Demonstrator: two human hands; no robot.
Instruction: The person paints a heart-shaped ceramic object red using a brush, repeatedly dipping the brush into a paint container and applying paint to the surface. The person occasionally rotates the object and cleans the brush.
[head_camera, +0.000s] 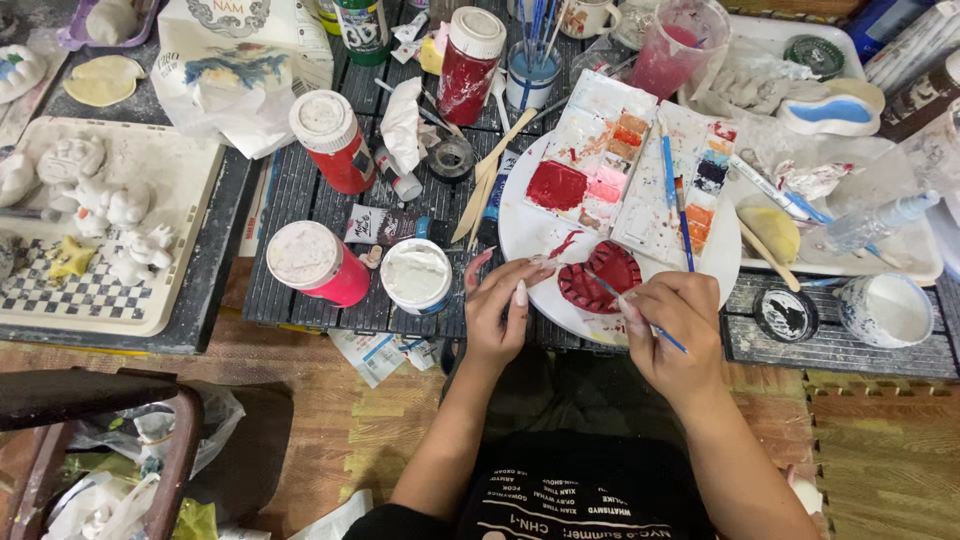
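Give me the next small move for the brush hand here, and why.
Probably a short stroke further along the red figure. The right hand holds a thin blue brush with its tip on the piece, and the left hand steadies the edge on the round white board. Red paint sits ready in the palette.

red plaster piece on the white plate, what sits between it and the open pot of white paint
In the head view, only the left hand lies between the red plaster piece and the open pot of white paint.
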